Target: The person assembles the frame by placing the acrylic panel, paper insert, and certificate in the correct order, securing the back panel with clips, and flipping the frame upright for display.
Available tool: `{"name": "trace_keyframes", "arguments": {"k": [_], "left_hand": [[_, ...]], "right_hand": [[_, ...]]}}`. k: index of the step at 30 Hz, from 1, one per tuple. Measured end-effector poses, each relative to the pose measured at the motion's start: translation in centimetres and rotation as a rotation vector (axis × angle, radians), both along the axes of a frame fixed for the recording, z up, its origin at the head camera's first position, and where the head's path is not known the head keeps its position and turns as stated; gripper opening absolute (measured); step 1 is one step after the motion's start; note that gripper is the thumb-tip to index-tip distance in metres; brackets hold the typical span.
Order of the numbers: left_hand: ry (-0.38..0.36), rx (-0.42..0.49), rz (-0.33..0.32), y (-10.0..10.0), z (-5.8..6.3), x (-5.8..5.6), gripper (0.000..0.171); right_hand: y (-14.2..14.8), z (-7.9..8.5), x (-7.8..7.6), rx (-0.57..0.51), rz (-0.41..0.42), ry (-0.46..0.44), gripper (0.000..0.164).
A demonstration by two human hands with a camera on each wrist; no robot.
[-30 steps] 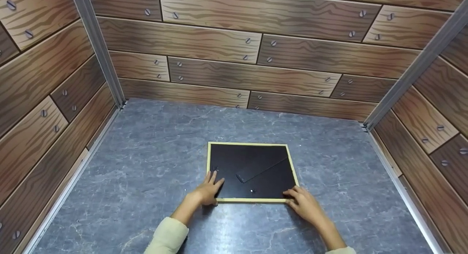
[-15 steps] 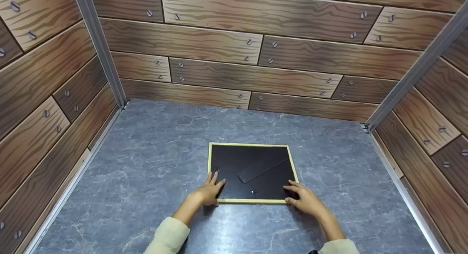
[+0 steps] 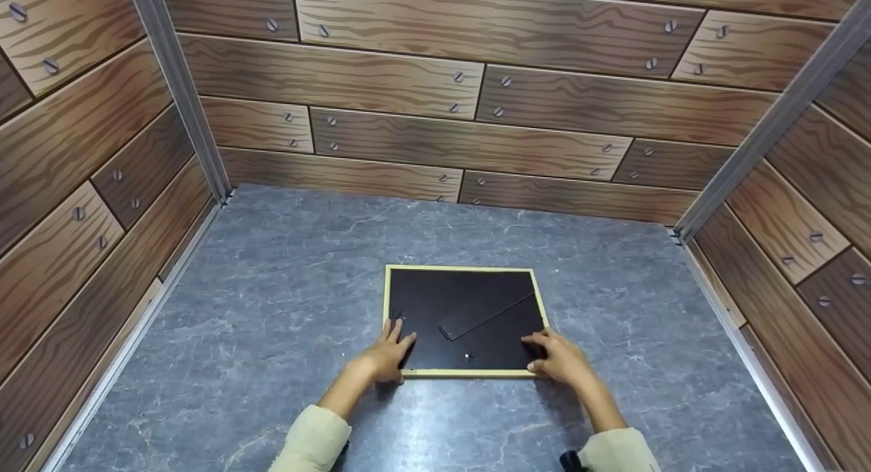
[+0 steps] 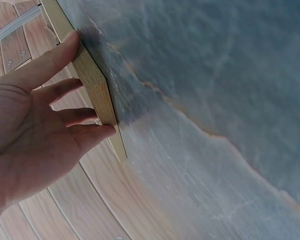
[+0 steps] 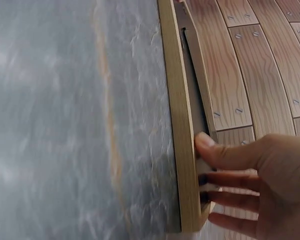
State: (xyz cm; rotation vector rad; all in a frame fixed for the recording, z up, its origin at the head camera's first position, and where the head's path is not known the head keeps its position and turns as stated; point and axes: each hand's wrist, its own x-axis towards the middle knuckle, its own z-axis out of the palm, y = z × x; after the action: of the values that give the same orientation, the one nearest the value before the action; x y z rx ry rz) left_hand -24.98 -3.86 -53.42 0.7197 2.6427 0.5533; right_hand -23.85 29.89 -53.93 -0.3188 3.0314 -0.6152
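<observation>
A picture frame [image 3: 469,374] with a thin yellowish wooden rim lies face down on the table, its black backing board [image 3: 490,288] upward. A folded stand leg [image 3: 446,332] lies in the board, its edge running slanted to the right rim. My left hand [image 3: 382,356] holds the near left corner, thumb on the near rim and fingers along the left side, as the left wrist view shows. At the near right corner my right hand [image 3: 563,356] reaches over the rim with spread fingers, fingertips at the backing's edge. The right wrist view shows its thumb [image 5: 206,141] close to the rim's inner side.
The grey marbled tabletop [image 3: 286,268] surrounds the frame. Wood-print walls [image 3: 381,135] enclose it at the back and both sides, with metal posts [image 3: 180,84] in the corners. A small bright spot [image 3: 467,355] shows on the backing near its front edge.
My right hand has shifted from the near right corner slightly up and left, its fingers now further over the backing. My left hand and the picture frame stay in place.
</observation>
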Motion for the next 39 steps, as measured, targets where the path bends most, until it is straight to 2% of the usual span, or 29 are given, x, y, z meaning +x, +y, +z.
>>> {"name": "trace_keyframes", "arguments": {"k": [7, 12, 21, 31, 39], "left_hand": [[-0.011, -0.006, 0.021, -0.1, 0.2, 0.4, 0.077], [-0.004, -0.004, 0.022, 0.0, 0.4, 0.5, 0.076], [0.020, 0.011, 0.011, 0.1, 0.3, 0.5, 0.077], [0.036, 0.019, -0.013, -0.2, 0.2, 0.2, 0.077], [-0.008, 0.003, -0.021, -0.1, 0.2, 0.2, 0.074]], "right_hand": [[-0.6, 0.2, 0.1, -0.007, -0.057, -0.015, 0.043], [-0.6, 0.2, 0.3, -0.017, -0.085, 0.008, 0.042], [-1.0, 0.5, -0.1, 0.027, -0.153, 0.018, 0.043], [-1.3, 0.4, -0.8, 0.084, -0.152, 0.009, 0.044], [-1.5, 0.5, 0.2, 0.085, -0.111, 0.009, 0.044]]}}
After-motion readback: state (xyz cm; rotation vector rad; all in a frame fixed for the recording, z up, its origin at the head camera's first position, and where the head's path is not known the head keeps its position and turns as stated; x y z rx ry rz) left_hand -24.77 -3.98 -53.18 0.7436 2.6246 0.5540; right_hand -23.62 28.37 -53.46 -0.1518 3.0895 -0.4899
